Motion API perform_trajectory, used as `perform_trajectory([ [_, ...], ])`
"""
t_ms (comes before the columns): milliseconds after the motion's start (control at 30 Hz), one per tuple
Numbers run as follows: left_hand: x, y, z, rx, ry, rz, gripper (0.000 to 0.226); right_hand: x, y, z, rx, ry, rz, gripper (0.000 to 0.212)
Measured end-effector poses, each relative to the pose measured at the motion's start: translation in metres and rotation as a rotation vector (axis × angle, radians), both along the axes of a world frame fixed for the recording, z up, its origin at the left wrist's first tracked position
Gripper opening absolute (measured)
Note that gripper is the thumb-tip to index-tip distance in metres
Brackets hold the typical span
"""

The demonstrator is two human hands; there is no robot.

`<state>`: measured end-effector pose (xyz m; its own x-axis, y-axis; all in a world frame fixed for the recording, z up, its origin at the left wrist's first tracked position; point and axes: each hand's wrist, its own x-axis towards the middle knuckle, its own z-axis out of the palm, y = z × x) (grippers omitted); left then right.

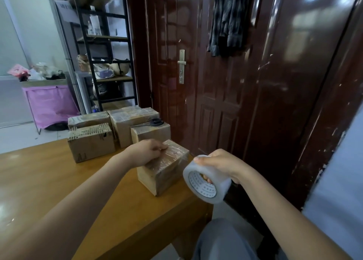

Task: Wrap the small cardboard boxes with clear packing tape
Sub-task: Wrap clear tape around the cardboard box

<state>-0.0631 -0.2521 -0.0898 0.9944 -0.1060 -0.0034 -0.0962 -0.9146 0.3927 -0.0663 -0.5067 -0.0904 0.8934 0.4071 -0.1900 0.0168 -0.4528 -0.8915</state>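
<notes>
On the table (pixel 59 181), left hand (pixel 146 151) atop box (pixel 163 169), right hand (pixel 222 164) around tape roll (pixel 206 181).

Wooden table (pixel 59 181) occupies near left and centre; its surface is orange-brown with glare patches. Black-handled scissors (pixel 152 122) lie at the far end of the table. Dark red-brown door (pixel 225 102) fills centre and right, glossy, scuffed, with a metal lever handle (pixel 181 66) on its left part. A dark plaid shirt (pixel 229 20) hangs against the door, top centre. Black metal shelving rack (pixel 106 49) stands far left of the door, holding bags and bottles. Pink fabric hamper (pixel 49 104) sits far left on the pale floor.
</notes>
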Motion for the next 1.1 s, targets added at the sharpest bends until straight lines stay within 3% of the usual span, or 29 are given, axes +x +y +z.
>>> perform_trajectory([
  [67, -0.007, -0.012, 0.007, 0.177, 0.002, 0.018, 0.054, 0.0, 0.0, -0.005, 0.005, -0.01, -0.024, 0.041],
  [167, -0.011, -0.027, 0.006, 0.374, 0.077, -0.009, 0.099, 0.001, -0.003, -0.009, 0.008, -0.032, -0.045, 0.044],
  [267, -0.01, -0.032, -0.006, 0.422, 0.037, -0.004, 0.103, 0.0, -0.005, -0.01, 0.038, -0.029, -0.015, 0.043],
  [400, -0.009, -0.021, -0.009, 0.123, -0.013, 0.022, 0.079, 0.004, -0.008, -0.01, 0.129, -0.06, 0.048, 0.036],
  [567, -0.009, 0.004, 0.0, -0.554, 0.249, 0.133, 0.077, 0.014, 0.0, 0.013, 0.391, -0.105, 0.175, 0.032],
  [667, -0.011, 0.021, -0.007, -0.825, 0.396, 0.139, 0.079, 0.029, 0.018, 0.029, 0.536, -0.111, 0.194, 0.036],
  [733, -0.01, 0.028, -0.012, -0.925, 0.338, 0.164, 0.069, 0.037, 0.035, 0.031, 0.561, -0.118, 0.201, 0.036],
  [800, -0.007, 0.03, -0.014, -0.819, 0.113, 0.226, 0.044, 0.043, 0.05, 0.028, 0.57, -0.122, 0.207, 0.034],
  [900, -0.016, 0.022, -0.017, -0.227, -0.308, 0.226, 0.016, 0.048, 0.066, 0.017, 0.582, -0.135, 0.122, 0.03],
  [967, -0.028, 0.005, -0.014, 0.038, -0.374, 0.16, 0.031, 0.047, 0.075, 0.006, 0.573, -0.144, 0.059, 0.031],
  [1100, -0.037, -0.017, -0.022, 0.42, -0.136, 0.131, 0.095, 0.038, 0.081, -0.015, 0.607, -0.159, 0.008, 0.038],
])
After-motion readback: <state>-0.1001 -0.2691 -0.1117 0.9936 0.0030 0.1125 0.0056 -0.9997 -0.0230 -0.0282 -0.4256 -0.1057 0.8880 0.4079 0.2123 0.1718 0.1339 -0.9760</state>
